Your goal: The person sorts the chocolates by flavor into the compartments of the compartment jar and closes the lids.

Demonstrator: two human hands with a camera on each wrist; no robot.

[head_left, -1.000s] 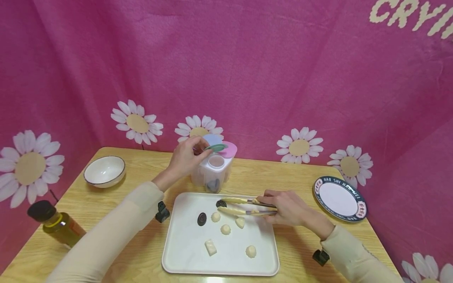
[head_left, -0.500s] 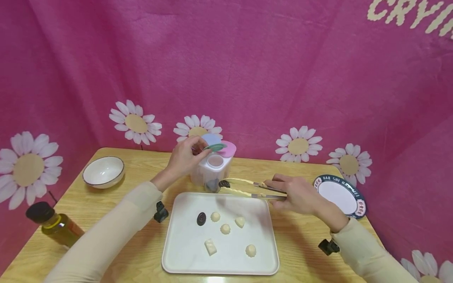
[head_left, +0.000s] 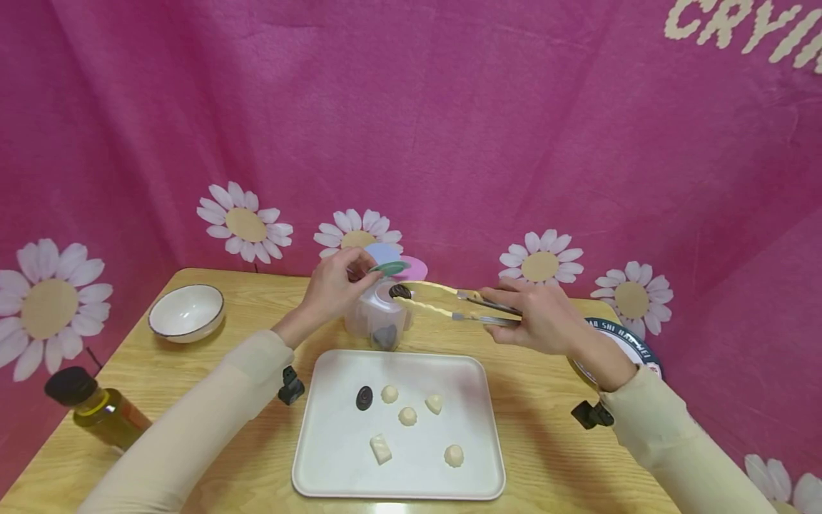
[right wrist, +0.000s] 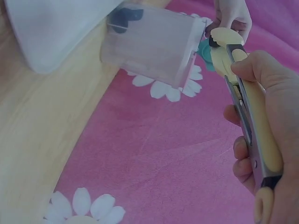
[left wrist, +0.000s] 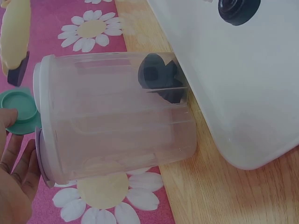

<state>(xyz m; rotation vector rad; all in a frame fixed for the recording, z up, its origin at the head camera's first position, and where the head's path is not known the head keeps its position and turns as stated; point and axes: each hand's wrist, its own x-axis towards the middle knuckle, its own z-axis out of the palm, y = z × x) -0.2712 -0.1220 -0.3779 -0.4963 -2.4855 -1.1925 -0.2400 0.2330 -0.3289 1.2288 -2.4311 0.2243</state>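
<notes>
Dark chocolate [head_left: 400,291] raised in tongs [head_left: 443,312] to canister [left wrist: 112,116] mouth | right grip [head_left: 542,314] holding tongs, left grip [head_left: 334,282] pinching green lid [head_left: 392,268] | chocolate likely light, slick; hold by sides

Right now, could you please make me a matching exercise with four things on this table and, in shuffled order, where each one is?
Things:
1. green lid
2. tongs
3. white bowl
4. dark-rimmed plate

Places:
A. partly hidden behind the right arm
B. held by the left hand
C. near the table's far left corner
D. gripped by the right hand

Pairs: 1-B, 2-D, 3-C, 4-A.
</notes>
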